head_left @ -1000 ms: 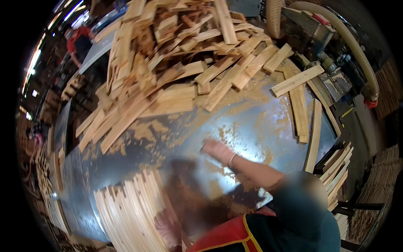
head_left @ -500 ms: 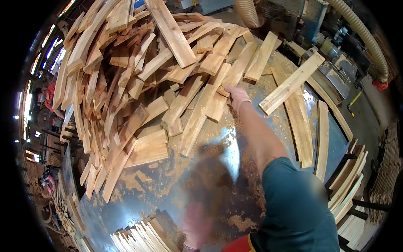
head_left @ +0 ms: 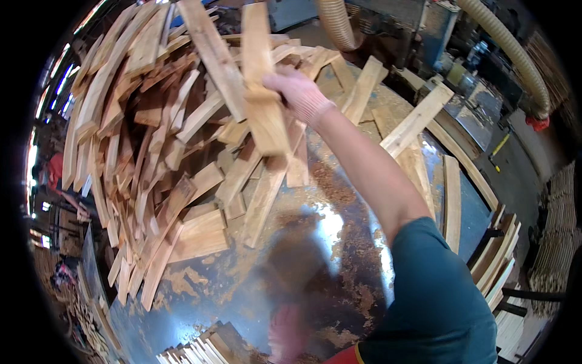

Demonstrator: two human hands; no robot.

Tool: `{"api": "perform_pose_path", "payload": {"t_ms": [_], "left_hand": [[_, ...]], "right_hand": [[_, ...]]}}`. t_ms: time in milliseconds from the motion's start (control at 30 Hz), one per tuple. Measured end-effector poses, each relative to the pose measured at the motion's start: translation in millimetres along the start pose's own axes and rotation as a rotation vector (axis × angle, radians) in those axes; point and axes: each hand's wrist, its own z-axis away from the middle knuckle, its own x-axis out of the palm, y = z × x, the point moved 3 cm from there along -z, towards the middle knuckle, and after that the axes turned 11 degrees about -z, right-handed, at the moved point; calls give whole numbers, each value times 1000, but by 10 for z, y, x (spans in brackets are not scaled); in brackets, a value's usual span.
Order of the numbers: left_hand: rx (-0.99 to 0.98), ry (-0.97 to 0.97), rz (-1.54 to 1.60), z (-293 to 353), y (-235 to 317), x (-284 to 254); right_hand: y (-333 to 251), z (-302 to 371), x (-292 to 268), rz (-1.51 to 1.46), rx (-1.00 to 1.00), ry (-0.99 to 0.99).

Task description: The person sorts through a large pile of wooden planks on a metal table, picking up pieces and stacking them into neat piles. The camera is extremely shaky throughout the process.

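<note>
Board (head_left: pixel 267 124) at upper middle of the frame, gripped by right hand (head_left: pixel 297 91), fingers on its right edge about mid-length. Near-upright, slight lean, lower end toward the right. Pale yellow-brown, flat, straight-sided, squarish lower end, curved line across the middle near the fingers. Motion blur on the face, grain hard to read. In front of wood pile (head_left: pixel 163 121) in this view; can't tell about contact. Left hand (head_left: pixel 284 333) at bottom middle, badly smeared; can't tell whether gripping anything.

Most room for moving: centre and lower middle of table (head_left: pixel 236 303), between pile on the left and long board (head_left: pixel 417 120) on the right. Narrow board (head_left: pixel 451 200) near the table's right rim. Pale strips (head_left: pixel 194 353) in a tight row at bottom edge, left of left hand.

Materials: mixed brown and pale wood in the pile, ends jutting every way; shiny grey metal tabletop, patchy sawdust (head_left: pixel 327 182); ribbed beige hose (head_left: pixel 515 48), upper right. Pale pink knit glove (head_left: pixel 305 100) on right hand.
</note>
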Motion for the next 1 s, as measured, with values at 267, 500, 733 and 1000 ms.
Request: {"api": "perform_pose_path", "payload": {"t_ms": [267,500,733,1000], "left_hand": [[32,60,36,-274,28,-60],[201,73,115,-869,219,-391],[26,153,146,-1546,321,-354],[-52,122,-84,-1382,230,-43]], "right_hand": [[-17,925,-1895,862,-664,927],[367,1664,-3373,-210,-94,943],[723,2523,-1443,140,325,420],[464,-216,-2405,1215,338,754]]}}
